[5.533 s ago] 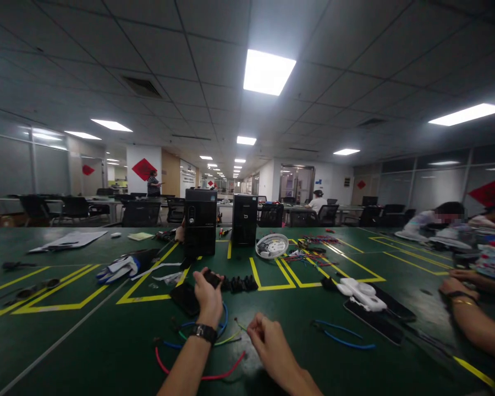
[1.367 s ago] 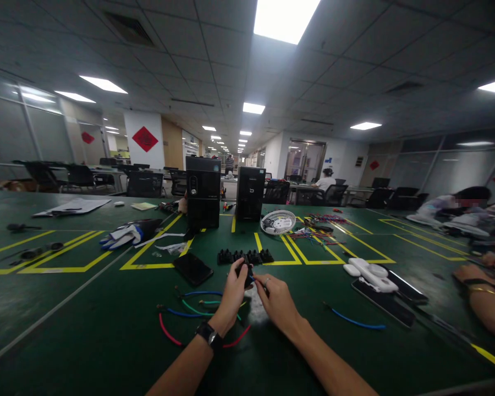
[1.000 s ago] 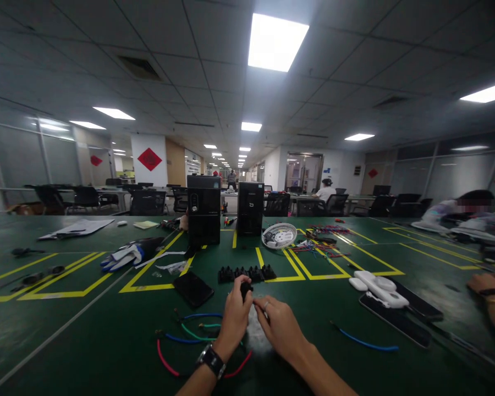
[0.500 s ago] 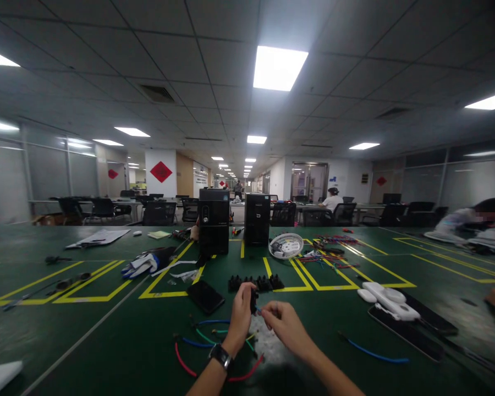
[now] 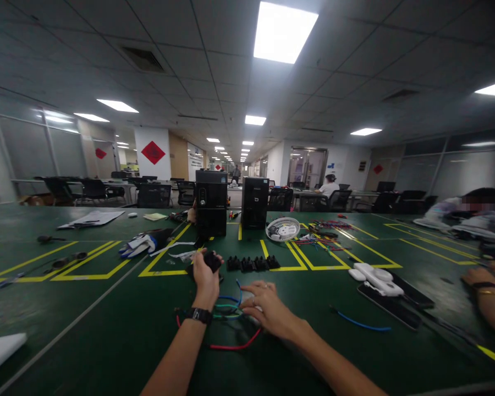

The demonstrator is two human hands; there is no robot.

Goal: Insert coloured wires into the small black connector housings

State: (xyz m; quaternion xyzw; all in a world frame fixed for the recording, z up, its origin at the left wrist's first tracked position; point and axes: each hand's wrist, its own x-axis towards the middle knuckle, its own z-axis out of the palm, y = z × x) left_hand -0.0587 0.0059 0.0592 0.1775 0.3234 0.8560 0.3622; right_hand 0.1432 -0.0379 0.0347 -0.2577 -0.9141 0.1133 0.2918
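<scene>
My left hand (image 5: 205, 280) is closed around a small black plastic part (image 5: 212, 260), held above the table near a phone lying mostly behind the hand. My right hand (image 5: 268, 307) reaches over a loose bunch of wires with its fingers apart. Close to its fingertips, a blue wire (image 5: 239, 291) bends upward; whether they touch it I cannot tell. Green wires (image 5: 226, 315) lie between my hands, and a red wire (image 5: 235, 347) curves below them. Just beyond my hands stands a row of several black plastic parts (image 5: 253, 264).
Two black computer towers (image 5: 211, 206) stand at the back, beside a white basket (image 5: 283, 230) and a heap of coloured wires (image 5: 325, 234). Gloves (image 5: 142, 243) lie left. A blue wire, white devices (image 5: 377, 279) and phones lie right. Another person's hand (image 5: 484, 278) rests at the right edge.
My left hand has moved left and up with the black part. My right hand has come away from that part and down to the wires. The view has tilted down slightly.
</scene>
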